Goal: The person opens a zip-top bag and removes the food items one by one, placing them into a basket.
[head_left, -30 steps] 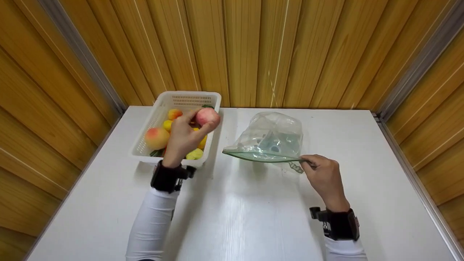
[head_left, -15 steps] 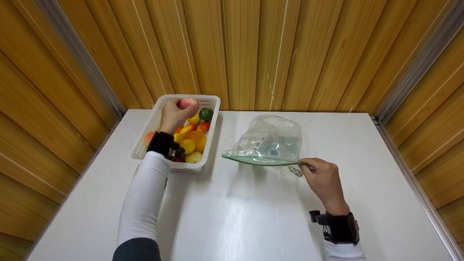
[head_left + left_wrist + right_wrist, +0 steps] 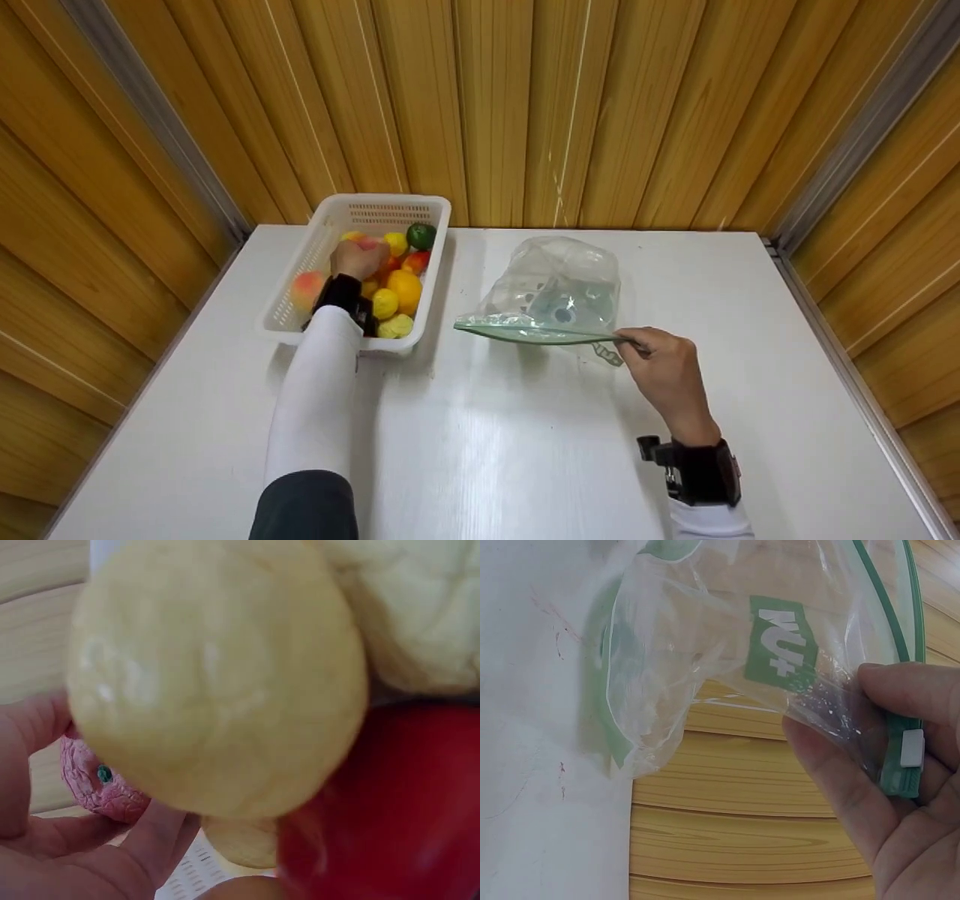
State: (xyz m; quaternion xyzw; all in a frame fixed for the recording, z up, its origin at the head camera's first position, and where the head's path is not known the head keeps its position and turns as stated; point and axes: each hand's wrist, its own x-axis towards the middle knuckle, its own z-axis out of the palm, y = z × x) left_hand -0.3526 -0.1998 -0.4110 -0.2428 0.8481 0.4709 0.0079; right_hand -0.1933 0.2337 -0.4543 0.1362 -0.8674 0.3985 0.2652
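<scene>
Reaching into the white basket [image 3: 386, 197], my left hand [image 3: 356, 260] holds a pink peach [image 3: 368, 242] among other fruit. In the left wrist view the peach [image 3: 101, 784] has a wrinkled skin and a green stem spot, with the thumb and fingers around it. A pale yellow fruit [image 3: 217, 675] hides part of that view. My right hand [image 3: 664, 367] pinches the right end of a clear zip bag [image 3: 555, 285] by its green-edged mouth. A white slider [image 3: 912, 748] lies near the right fingers. The bag rests on the table, its mouth slightly parted.
Several fruits fill the basket: a large peach [image 3: 307, 289], an orange [image 3: 406, 291], a green fruit [image 3: 421, 236], yellow ones and a red one [image 3: 390, 802]. Behind the white table [image 3: 480, 450] rises a wood-panelled wall [image 3: 495, 112].
My left hand moved with the peach from above the basket's right side to the left and back, then down among the fruit. The right hand and bag stay nearly still.
</scene>
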